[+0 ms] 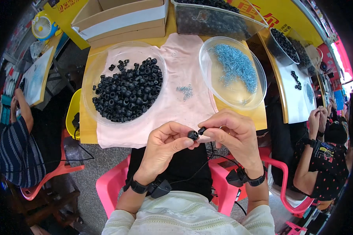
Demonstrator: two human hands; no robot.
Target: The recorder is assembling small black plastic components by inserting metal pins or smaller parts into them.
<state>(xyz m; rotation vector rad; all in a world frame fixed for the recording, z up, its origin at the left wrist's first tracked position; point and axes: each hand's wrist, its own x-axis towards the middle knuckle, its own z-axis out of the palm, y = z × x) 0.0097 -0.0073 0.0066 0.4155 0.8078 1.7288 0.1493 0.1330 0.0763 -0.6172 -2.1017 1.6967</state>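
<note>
We see the left hand [164, 143] pinching a small round black part [192, 135] between thumb and forefinger, its grip closed on that part, while the right hand [233, 135] grasps a second, smaller black piece [202, 130] at its fingertips, the two pieces almost touching. Both hands hover just off the near edge of the desk [86, 131], over the lap, with open room beneath them. On the pink cloth [176, 105] ahead sit a clear bowl of black parts [125, 90] to the left and a clear dish of blue rings [235, 68] to the right; a few loose blue rings [185, 91] lie between. Cardboard boxes [121, 19] line the far edge.
</note>
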